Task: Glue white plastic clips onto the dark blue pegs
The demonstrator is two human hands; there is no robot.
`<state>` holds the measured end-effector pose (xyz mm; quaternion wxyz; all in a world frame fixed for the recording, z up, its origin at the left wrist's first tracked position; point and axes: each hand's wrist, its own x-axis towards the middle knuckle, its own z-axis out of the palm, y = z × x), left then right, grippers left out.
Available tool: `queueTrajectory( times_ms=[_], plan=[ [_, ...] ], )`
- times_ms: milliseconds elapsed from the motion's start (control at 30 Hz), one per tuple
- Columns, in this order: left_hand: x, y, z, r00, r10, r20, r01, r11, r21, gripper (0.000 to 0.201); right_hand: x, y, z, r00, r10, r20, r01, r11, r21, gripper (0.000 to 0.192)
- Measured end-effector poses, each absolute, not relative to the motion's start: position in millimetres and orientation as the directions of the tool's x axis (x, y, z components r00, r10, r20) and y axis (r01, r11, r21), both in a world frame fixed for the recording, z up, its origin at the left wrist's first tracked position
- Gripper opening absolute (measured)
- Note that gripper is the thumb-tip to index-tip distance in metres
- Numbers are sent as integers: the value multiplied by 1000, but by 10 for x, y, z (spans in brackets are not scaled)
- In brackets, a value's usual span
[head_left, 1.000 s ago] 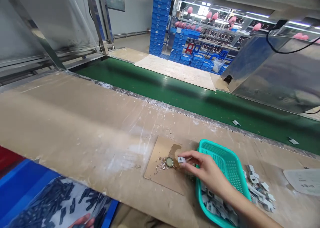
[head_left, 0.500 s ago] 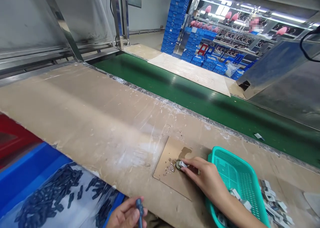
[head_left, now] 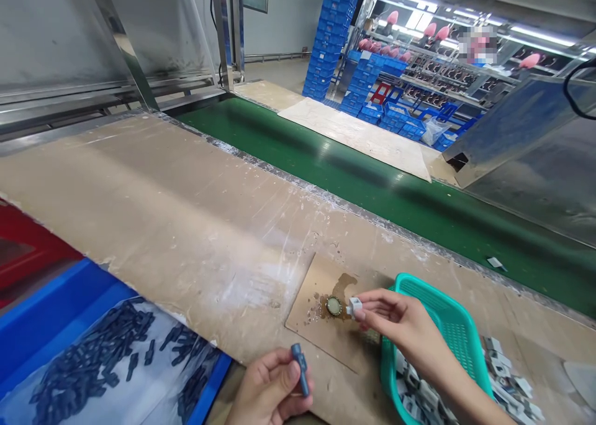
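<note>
Between thumb and fingers, my left hand [head_left: 274, 384] grips a small dark blue-grey plastic part [head_left: 300, 369], rod-like and stepped, near the table's front edge. My right hand [head_left: 400, 319] pinches a small light-grey block-shaped piece [head_left: 354, 307] with a hollow in it. That piece is held just right of a bottle cap [head_left: 334, 306] with liquid in it, which rests on a thin brown board [head_left: 302, 325]. Wet spots lie on the board around the cap. Beside my right forearm, a green basket [head_left: 403, 282] holds several grey pieces.
More grey pieces [head_left: 507, 381] lie right of the basket. A blue bin [head_left: 56, 307] at front left contains many dark plastic parts [head_left: 93, 350]. Past the table [head_left: 162, 207] runs a green conveyor belt [head_left: 298, 139], with a small pale piece [head_left: 496, 263] on it. Blue crates [head_left: 333, 33] are stacked beyond.
My right hand has lifted the grey piece off the bottle cap and drawn it right, uncovering the cap. My left hand has moved up and right with the dark plastic part.
</note>
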<state>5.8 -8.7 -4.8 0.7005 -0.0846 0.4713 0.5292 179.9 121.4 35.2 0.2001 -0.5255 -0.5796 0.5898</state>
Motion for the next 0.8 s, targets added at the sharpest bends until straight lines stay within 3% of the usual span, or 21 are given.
queueTrajectory(
  times_ms=[233,500,800],
  plan=[
    [295,99,41,-8,725,-689,-853,355,383,42,1736,913,515,-419,776,-471,254,-397,-882,29],
    [376,79,48,-26,750,-661,-822,360,441,42,1714,798,531,-412,770,-486,300,-390,-871,32],
    [330,86,50,-72,809,-583,-681,387,621,42,1674,769,509,-470,686,-555,245,-503,-829,29]
  ],
)
